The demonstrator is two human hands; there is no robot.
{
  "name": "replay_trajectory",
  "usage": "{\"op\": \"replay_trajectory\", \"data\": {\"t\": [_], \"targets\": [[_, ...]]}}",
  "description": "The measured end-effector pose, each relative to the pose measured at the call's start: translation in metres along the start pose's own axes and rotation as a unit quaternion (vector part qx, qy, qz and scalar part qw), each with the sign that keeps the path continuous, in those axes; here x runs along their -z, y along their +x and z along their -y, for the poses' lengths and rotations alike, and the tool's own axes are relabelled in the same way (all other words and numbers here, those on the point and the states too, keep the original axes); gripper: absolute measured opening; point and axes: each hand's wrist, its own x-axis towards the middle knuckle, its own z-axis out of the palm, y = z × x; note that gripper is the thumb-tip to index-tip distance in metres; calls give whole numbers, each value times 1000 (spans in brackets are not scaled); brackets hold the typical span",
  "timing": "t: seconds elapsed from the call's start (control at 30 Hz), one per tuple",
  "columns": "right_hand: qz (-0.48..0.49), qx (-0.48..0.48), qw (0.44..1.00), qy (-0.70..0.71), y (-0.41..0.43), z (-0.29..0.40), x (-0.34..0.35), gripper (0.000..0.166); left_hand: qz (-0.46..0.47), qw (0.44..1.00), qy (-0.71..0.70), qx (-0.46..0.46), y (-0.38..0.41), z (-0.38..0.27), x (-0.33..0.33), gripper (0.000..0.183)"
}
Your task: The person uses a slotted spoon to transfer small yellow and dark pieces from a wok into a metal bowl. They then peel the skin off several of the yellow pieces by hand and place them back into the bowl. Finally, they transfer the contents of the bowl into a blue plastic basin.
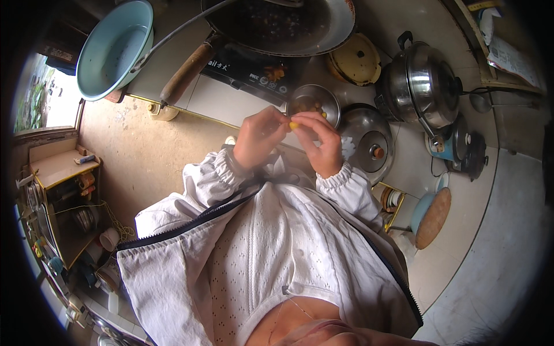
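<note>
My left hand (262, 137) and my right hand (319, 140) meet at the fingertips in the upper middle of the view. Between them is a small yellow piece of food (294, 125), too small to name; the right fingers pinch it and the left fingertips touch it or lie right against it. Just beyond the hands stands a steel bowl (306, 92) with brown and yellow pieces inside, partly hidden by my right hand. A large wok (303, 52) with a wooden handle (187, 74) sits over a black stove (246, 71), holding something dark.
A round metal lid (375, 129) with an orange-brown knob lies right of my right hand. Further right are a steel pot (426, 86) and a blue bowl with a round board (434, 218). An enamel lidded pot (357, 60) stands beside the wok. A turquoise basin (104, 82) is at upper left.
</note>
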Motion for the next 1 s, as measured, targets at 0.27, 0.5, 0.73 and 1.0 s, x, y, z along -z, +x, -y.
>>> {"op": "replay_trajectory", "data": {"t": [0.27,0.5,0.73,1.0], "targets": [[2,-133,969,209,-2,1,3,15,15,985,-162,57,5,11,6,11],[-20,-36,998,42,-2,-5,-2,15,-1,1000,-27,-8,1,3,-2,10],[0,-37,998,47,-3,-3,-2,15,-3,999,44,-6,-1,-3,1,7],[37,-181,938,292,-5,-5,6,23,57,956,-269,103,-1,-10,8,7]]}}
